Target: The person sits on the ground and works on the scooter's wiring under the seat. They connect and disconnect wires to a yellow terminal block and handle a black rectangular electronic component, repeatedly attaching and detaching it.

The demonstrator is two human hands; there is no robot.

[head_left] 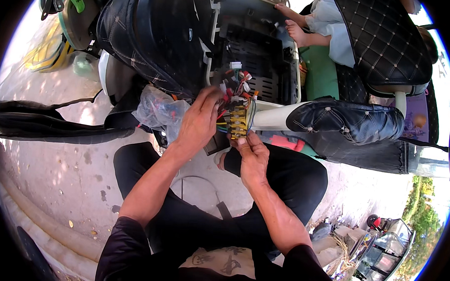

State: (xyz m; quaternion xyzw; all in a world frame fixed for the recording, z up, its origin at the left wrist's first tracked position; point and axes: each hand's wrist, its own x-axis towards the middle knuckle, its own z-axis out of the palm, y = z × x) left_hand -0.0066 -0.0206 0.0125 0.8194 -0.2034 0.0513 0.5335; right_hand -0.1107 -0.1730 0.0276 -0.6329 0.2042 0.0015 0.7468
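Observation:
My left hand has its fingers bent and closed at a tangled bundle of colored wires with white and red connectors; its fingertips are partly hidden among the red wires. My right hand pinches the lower end of a yellow terminal block with metal contacts, held at the front of the open compartment. Beside my left hand lies a crumpled clear plastic bag.
An open scooter compartment is ahead, beside a raised black seat and a padded white bar. Another person's bare feet rest at its right edge. My knees straddle the pavement; a parked cart stands lower right.

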